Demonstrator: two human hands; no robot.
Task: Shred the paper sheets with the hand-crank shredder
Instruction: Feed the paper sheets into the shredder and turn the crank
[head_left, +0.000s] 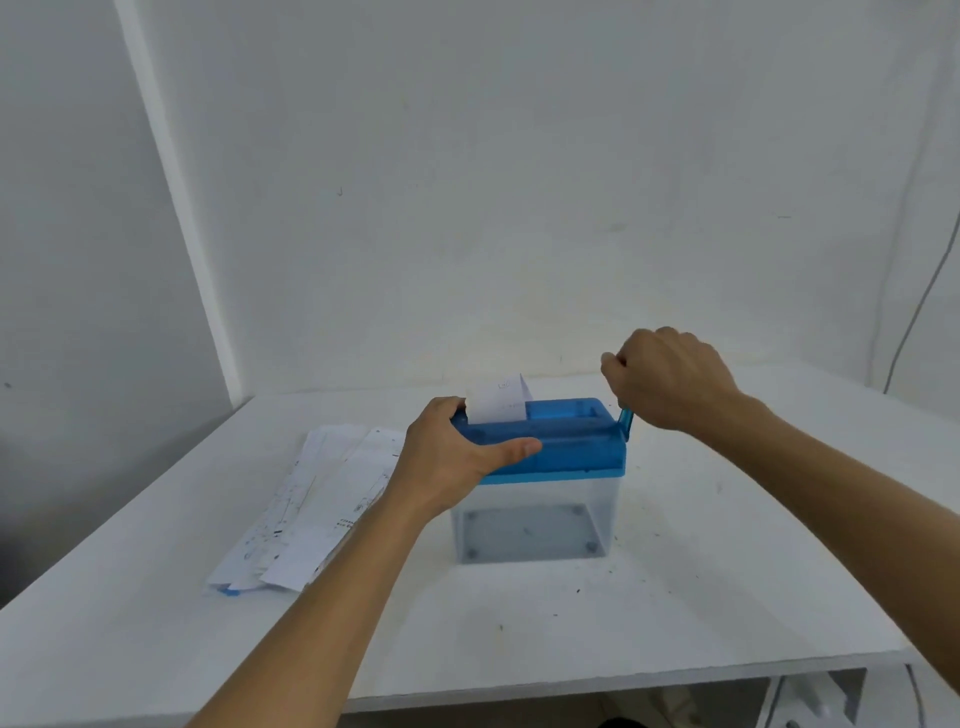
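Note:
The hand-crank shredder (566, 441) has a blue top and a clear bin (530, 519), and stands mid-table. A short end of a white paper sheet (498, 400) sticks up out of its slot at the left. My left hand (452, 457) grips the shredder's left end, thumb along the front of the blue top. My right hand (670, 379) is curled round the crank handle, whose blue arm (627, 422) shows below the fist at the shredder's right end. The bin looks nearly bare inside.
A loose pile of printed paper sheets (306, 509) lies on the white table (675, 597) left of the shredder. White walls close in behind and to the left. A thin cable (919, 306) hangs down the wall at the right. The table's front edge runs along the bottom.

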